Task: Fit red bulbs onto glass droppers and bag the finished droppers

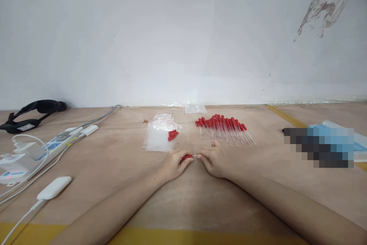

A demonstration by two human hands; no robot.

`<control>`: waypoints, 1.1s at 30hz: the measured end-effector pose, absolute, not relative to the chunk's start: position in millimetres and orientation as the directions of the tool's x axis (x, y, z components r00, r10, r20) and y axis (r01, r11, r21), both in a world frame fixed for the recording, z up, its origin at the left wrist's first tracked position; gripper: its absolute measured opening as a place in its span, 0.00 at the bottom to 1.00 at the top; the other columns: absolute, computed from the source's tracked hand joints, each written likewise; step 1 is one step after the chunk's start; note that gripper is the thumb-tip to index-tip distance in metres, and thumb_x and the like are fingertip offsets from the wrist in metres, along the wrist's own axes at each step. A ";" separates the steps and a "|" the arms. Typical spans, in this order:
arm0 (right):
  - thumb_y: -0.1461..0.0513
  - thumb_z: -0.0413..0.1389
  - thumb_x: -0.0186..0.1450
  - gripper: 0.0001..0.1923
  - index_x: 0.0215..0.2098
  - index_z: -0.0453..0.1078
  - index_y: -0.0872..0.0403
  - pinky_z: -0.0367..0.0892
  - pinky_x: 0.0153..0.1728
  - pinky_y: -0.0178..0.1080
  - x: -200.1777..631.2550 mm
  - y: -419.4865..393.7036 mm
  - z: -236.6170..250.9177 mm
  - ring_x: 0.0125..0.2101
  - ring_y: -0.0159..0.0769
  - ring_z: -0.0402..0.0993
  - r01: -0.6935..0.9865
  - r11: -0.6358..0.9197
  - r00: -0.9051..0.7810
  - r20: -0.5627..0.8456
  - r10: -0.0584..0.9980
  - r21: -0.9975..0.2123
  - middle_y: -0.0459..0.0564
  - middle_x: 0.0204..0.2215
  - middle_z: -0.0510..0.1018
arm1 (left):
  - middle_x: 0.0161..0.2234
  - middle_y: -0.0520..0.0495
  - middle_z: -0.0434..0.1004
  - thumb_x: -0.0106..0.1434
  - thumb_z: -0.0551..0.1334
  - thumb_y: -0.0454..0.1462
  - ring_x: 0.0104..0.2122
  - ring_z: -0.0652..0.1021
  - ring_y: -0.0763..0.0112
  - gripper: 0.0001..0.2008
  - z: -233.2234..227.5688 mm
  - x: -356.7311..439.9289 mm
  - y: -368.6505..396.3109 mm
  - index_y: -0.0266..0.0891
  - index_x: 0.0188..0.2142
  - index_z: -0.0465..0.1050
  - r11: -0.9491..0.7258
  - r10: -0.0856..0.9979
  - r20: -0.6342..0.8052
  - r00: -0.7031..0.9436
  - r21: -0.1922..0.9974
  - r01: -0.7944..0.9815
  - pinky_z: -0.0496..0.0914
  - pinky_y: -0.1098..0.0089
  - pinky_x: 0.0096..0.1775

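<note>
Dropper (pixel 191 156): long axis level, left to right; red bulb leftward.
Left hand (pixel 174 164): pinches bulb.
Right hand (pixel 212 161): pinches glass end.

A plain white wall (pixel 160 34), carrying a grey scuffed patch (pixel 327 4) at its upper right, is rising behind a tan wooden tabletop (pixel 195 203) that is showing yellow tape strips (pixel 200 236) under even, soft light.

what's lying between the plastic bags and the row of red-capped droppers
In the head view, the stretch of table between the plastic bags and the row of droppers is bare wood; nothing lies in that gap.
</note>
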State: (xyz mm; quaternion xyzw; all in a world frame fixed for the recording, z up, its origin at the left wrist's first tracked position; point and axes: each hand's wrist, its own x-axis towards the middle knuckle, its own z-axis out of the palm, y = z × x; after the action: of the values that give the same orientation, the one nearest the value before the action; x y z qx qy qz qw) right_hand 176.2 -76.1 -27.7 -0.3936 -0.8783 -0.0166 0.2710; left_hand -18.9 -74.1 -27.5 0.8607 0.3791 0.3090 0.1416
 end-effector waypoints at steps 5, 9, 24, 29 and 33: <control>0.61 0.41 0.65 0.15 0.28 0.67 0.54 0.51 0.36 0.38 177.1 -72.4 -25.9 0.24 0.30 0.64 0.656 0.714 -0.604 0.397 0.691 -0.245 0.46 0.23 0.74 | 0.30 0.48 0.74 0.62 0.53 0.39 0.28 0.72 0.71 0.10 -27.4 -18.1 -72.6 0.38 0.36 0.70 -0.700 0.714 0.423 0.558 0.464 0.543 0.66 0.72 0.32; 0.61 0.40 0.65 0.15 0.28 0.67 0.53 0.56 0.37 0.38 177.9 -75.2 -16.4 0.27 0.31 0.66 0.643 0.697 -0.612 0.334 0.717 -0.317 0.47 0.25 0.74 | 0.30 0.48 0.73 0.62 0.53 0.39 0.30 0.72 0.70 0.09 -21.4 -17.7 -69.0 0.39 0.36 0.70 -0.721 0.693 0.423 0.583 0.426 0.547 0.66 0.71 0.34; 0.55 0.48 0.57 0.14 0.24 0.71 0.53 0.56 0.36 0.42 199.1 7.9 17.3 0.33 0.42 0.70 0.897 -0.063 0.201 0.275 0.940 -0.438 0.51 0.27 0.76 | 0.47 0.42 0.63 0.59 0.55 0.36 0.48 0.66 0.60 0.16 -30.5 -64.3 -18.0 0.41 0.48 0.65 -0.569 0.722 0.592 0.359 0.212 0.794 0.62 0.59 0.49; 0.53 0.46 0.60 0.18 0.29 0.71 0.56 0.50 0.39 0.47 186.5 22.7 2.7 0.32 0.43 0.70 0.950 -0.139 0.220 0.283 0.934 -0.280 0.55 0.28 0.75 | 0.47 0.43 0.63 0.61 0.53 0.36 0.47 0.68 0.62 0.14 -29.7 -63.7 -18.7 0.42 0.46 0.67 -0.593 0.745 0.537 0.397 0.258 0.763 0.64 0.61 0.49; 0.51 0.46 0.59 0.20 0.29 0.71 0.57 0.48 0.39 0.47 189.1 22.7 -3.1 0.32 0.43 0.70 0.969 -0.126 0.185 0.285 0.940 -0.214 0.56 0.27 0.75 | 0.46 0.42 0.64 0.60 0.54 0.36 0.46 0.69 0.63 0.12 -30.2 -63.4 -18.2 0.39 0.43 0.70 -0.587 0.756 0.535 0.377 0.299 0.753 0.65 0.62 0.48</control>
State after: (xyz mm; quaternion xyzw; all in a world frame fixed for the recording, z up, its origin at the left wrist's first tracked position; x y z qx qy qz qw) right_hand 189.1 22.7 -3.1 -0.7493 -0.6370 -0.0401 0.1769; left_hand -63.4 -18.2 -30.2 0.8297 0.4546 0.3239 0.0027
